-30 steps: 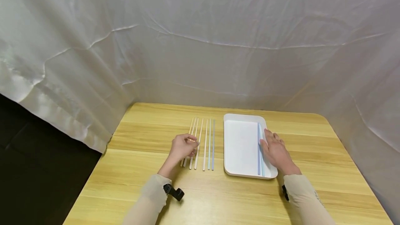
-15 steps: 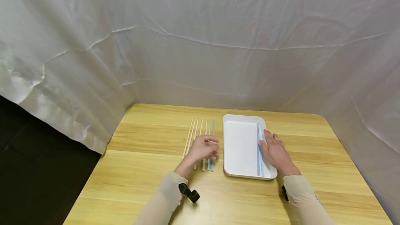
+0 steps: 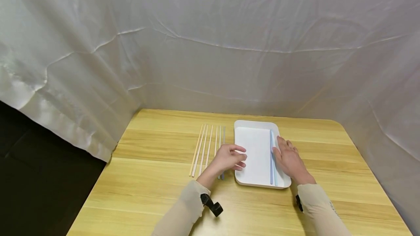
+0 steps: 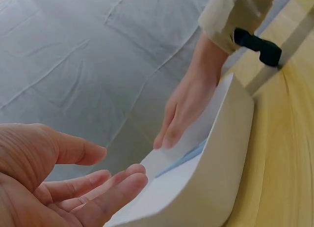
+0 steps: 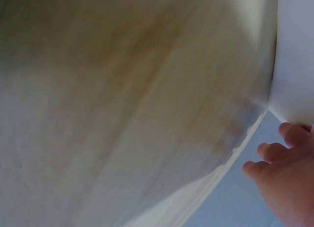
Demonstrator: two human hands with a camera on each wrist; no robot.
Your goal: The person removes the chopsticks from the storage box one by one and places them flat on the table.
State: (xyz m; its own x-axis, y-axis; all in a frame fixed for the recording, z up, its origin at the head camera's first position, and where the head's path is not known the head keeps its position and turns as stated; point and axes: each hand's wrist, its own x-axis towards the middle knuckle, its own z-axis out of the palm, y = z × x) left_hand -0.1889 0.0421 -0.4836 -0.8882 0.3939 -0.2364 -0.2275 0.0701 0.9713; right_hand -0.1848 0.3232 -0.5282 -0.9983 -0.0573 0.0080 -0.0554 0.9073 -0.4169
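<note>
Over the left rim of a white rectangular tray (image 3: 252, 156) hovers my left hand (image 3: 229, 157), its fingers loosely bent and apart. Nothing shows between its thumb and fingers in the left wrist view. My right hand (image 3: 290, 161) holds the tray's right rim, thumb on the inner side and fingers outside. Two thin chopsticks lie lengthwise in the tray beside that thumb: a blue one (image 3: 271, 166) and a pale blue one (image 3: 275, 172). Left of the tray, several chopsticks (image 3: 201, 148) lie in a row on the table, partly hidden by my left hand and forearm.
The wood-grain table (image 3: 147, 185) carries the tray and the row. A grey-white curtain (image 3: 210, 65) hangs behind the table and at both sides. Each wrist wears a black strap; the left one has a camera (image 3: 211, 205) sticking out.
My left hand has moved right, from above the row of chopsticks to the tray's left rim. The right hand and the tray stay in place.
</note>
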